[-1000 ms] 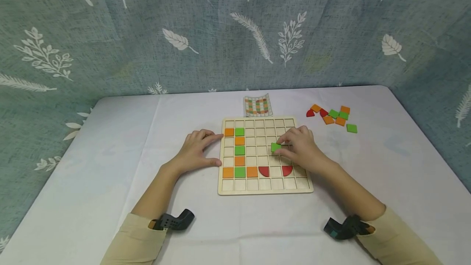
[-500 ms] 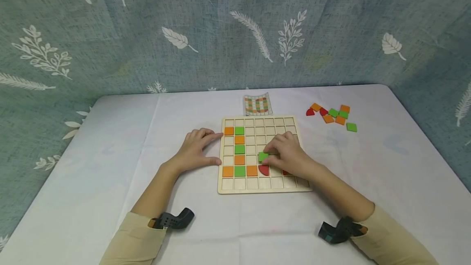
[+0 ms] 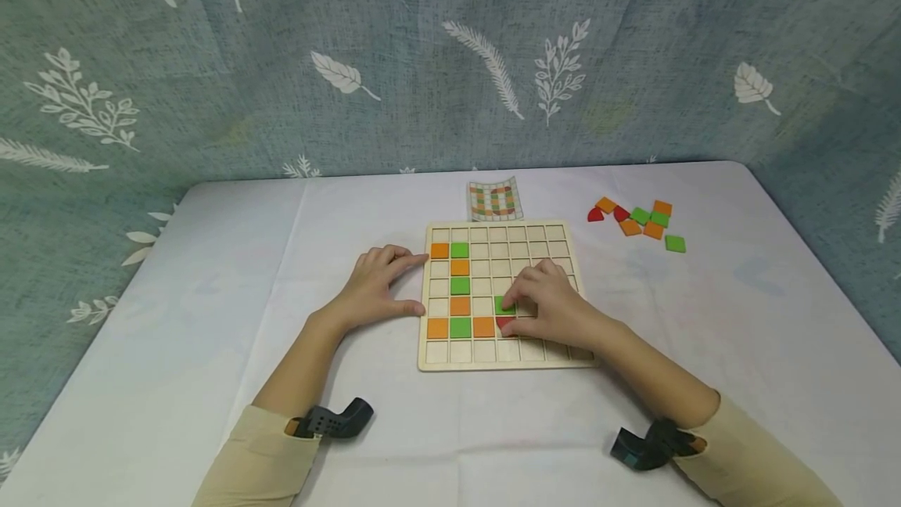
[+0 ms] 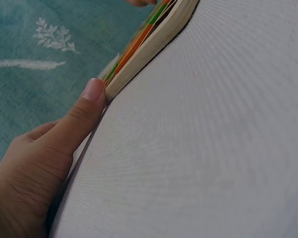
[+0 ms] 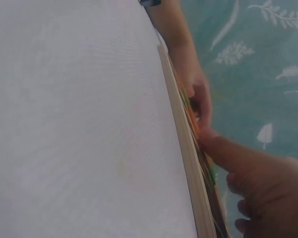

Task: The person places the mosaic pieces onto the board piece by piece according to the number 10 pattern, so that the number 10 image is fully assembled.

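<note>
A wooden grid board (image 3: 479,362) lies on the white table, with orange, green and red pieces in some cells. My left hand (image 3: 380,284) touches its left edge, thumb and index finger spread apart; in the left wrist view the thumb (image 4: 92,91) meets the board's side. Over the board, my right hand (image 3: 549,303) has its index fingertip on a green square tile (image 3: 501,303), which sits in a cell above a red quarter-round piece (image 3: 503,321). The right thumb reaches over that red piece and partly covers it. The cells beneath the right palm are hidden.
A small printed pattern card (image 3: 495,200) lies behind the board. Several loose orange, green and red pieces (image 3: 639,216) are scattered at the back right, with one green tile (image 3: 675,244) nearer the front. A leaf-patterned cloth (image 3: 394,84) hangs behind the table.
My right hand has carried the green tile leftward and down into the cell above the red piece. Its thumb has since moved off the tile toward the red piece. The left hand has stayed put.
</note>
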A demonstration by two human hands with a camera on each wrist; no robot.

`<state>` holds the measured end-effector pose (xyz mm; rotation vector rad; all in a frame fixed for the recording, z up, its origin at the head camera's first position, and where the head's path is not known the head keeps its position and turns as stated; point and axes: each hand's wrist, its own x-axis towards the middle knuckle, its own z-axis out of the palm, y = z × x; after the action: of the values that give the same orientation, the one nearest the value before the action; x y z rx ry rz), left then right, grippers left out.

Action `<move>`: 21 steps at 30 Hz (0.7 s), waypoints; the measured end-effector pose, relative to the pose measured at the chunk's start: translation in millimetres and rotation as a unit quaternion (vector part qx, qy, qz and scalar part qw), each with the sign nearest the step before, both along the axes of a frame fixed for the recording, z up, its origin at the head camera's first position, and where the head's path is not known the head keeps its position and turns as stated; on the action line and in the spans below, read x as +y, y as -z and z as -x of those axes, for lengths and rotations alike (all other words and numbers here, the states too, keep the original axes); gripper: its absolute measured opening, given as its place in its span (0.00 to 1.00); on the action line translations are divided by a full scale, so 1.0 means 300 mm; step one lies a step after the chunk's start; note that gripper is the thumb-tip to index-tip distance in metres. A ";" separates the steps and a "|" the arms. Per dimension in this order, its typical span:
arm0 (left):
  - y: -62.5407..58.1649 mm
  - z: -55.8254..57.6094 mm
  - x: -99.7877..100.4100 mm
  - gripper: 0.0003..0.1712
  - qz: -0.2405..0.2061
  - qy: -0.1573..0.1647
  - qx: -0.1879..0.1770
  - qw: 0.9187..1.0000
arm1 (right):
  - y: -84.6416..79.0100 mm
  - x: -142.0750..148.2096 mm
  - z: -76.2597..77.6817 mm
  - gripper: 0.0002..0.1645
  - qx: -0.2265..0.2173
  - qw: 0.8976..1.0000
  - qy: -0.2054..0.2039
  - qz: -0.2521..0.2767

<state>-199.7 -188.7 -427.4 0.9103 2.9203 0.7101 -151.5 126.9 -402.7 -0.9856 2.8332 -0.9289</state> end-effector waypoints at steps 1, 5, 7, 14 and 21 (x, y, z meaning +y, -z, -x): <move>0.001 0.001 0.000 0.51 0.000 0.001 0.001 1.000 | -0.001 0.001 -0.001 0.17 -0.005 1.000 -0.002 0.000; 0.003 0.001 -0.002 0.51 0.000 0.003 0.003 1.000 | -0.003 0.003 -0.005 0.14 -0.018 1.000 -0.013 -0.004; 0.003 0.001 -0.001 0.51 0.001 0.001 0.002 1.000 | -0.005 0.004 -0.006 0.12 -0.021 1.000 -0.014 -0.008; -0.001 0.000 0.002 0.50 0.004 -0.004 -0.003 1.000 | -0.009 0.010 -0.006 0.12 -0.025 1.000 -0.015 -0.007; 0.002 0.002 0.002 0.50 0.005 -0.005 -0.005 1.000 | -0.014 0.028 -0.005 0.13 -0.010 1.000 -0.009 0.014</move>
<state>-200.2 -188.1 -427.9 0.8895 2.9191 0.6975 -150.1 135.1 -398.3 -0.9958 2.7974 -0.9748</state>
